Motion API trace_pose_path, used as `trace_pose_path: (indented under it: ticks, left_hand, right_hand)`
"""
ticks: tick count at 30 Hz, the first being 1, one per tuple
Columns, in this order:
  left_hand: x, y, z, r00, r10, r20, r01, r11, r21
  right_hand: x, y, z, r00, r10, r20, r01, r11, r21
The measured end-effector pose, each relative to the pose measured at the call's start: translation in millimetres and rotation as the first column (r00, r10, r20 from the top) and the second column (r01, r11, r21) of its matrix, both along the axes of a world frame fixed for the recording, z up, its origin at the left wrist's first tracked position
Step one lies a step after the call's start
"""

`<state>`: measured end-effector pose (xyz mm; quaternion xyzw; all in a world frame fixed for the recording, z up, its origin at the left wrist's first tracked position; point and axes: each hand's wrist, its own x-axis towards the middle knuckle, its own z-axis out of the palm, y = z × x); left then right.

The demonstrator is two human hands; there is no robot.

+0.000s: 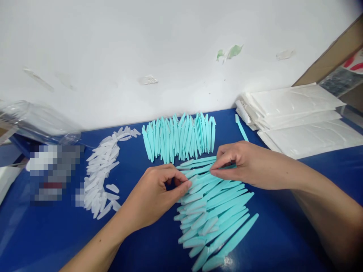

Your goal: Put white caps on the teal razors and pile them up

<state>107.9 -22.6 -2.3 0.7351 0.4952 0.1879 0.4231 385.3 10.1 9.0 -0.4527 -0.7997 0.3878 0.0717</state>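
Observation:
My left hand (167, 189) is closed, its thumb and forefinger pinching the capped end of a teal eyebrow razor over the near pile. My right hand (236, 162) is closed too, with thumb and forefinger on the handle of what looks like the same razor; the fingers partly hide it. Beneath both hands lies a heap of teal eyebrow razors (227, 204), many with translucent caps at their left ends. Farther back, a row of teal eyebrow razors (178, 138) stretches along the wall. Loose translucent caps (102, 166) form a curved pile left of my left hand.
A single teal razor (241, 127) lies apart at the back right. Beside it are stacked white plastic packets (297, 102), with cardboard (331, 53) behind. Clear plastic (36, 117) and a blurred-out object (56, 170) sit at left on the blue table (147, 245). A white wall closes the back.

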Motion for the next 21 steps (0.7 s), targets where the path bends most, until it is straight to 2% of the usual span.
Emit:
trace_pose_path:
  ticks: [3,5,8,10,14,18,19,21]
  left_hand:
    - [-3.6,0.2,3.6,1.000,0.009,0.006,-0.010,1.000,0.016]
    - [-9.0,2.3,7.9,0.998,0.059,0.004,-0.060,0.996,0.072]
    - [-21.0,7.5,13.9,0.982,0.190,-0.008,-0.186,0.968,0.167]
    - [-29.6,11.4,16.3,0.961,0.277,-0.010,-0.269,0.941,0.205]
    - [-46.1,17.6,21.3,0.909,0.417,0.014,-0.408,0.882,0.235]
    - [-71.5,21.6,34.1,0.840,0.542,0.025,-0.525,0.802,0.284]
    - [-80.2,22.5,37.6,0.839,0.545,0.001,-0.521,0.801,0.295]
    - [-99.0,23.8,43.0,0.853,0.512,-0.101,-0.465,0.834,0.297]
  right_hand:
    - [2.3,1.7,3.2,0.998,-0.055,-0.011,0.055,0.998,-0.035]
    - [5.0,5.2,4.9,0.985,-0.171,0.007,0.171,0.985,-0.016]
    - [7.5,15.5,1.1,0.906,-0.420,0.061,0.411,0.904,0.120]
    - [5.7,24.8,-6.0,0.848,-0.522,0.096,0.496,0.844,0.206]
    - [-3.5,42.7,-21.8,0.804,-0.564,0.192,0.512,0.819,0.260]
    - [-5.4,53.0,-27.0,0.785,-0.576,0.230,0.522,0.814,0.256]
    - [-3.9,54.3,-26.4,0.779,-0.580,0.240,0.522,0.811,0.264]
    - [0.7,56.2,-24.0,0.763,-0.591,0.262,0.524,0.803,0.284]
